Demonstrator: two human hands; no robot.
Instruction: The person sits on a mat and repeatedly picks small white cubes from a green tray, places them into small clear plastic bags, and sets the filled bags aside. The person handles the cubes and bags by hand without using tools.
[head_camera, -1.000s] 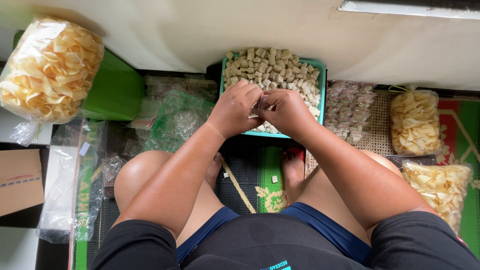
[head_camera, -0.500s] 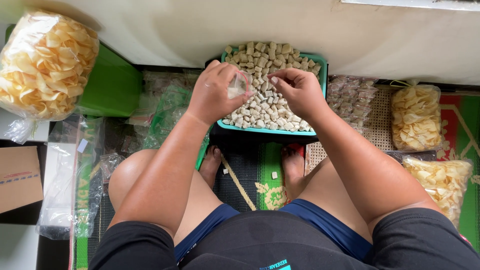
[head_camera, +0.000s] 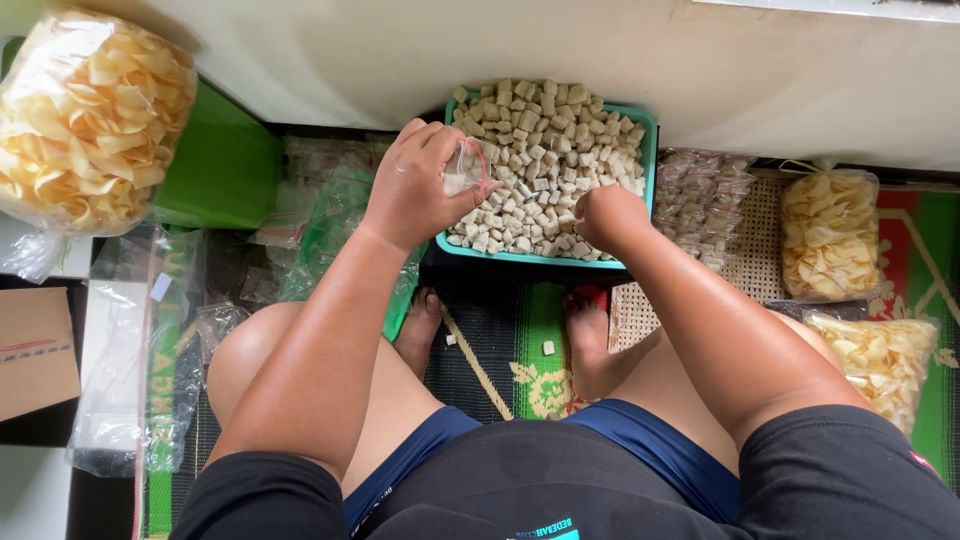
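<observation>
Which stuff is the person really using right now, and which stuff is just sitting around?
In use:
left hand, holding a small clear bag
right hand, down in the cubes
teal tray that holds the cubes

Just lying about:
big bag of chips
green box
cardboard box
small packets
chip bags at the right

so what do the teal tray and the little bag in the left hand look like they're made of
Teal tray: probably moulded plastic, with an even colour and a smooth rounded rim. Small bag in the left hand: thin clear plastic film, see-through, glossy and crinkled.
</observation>
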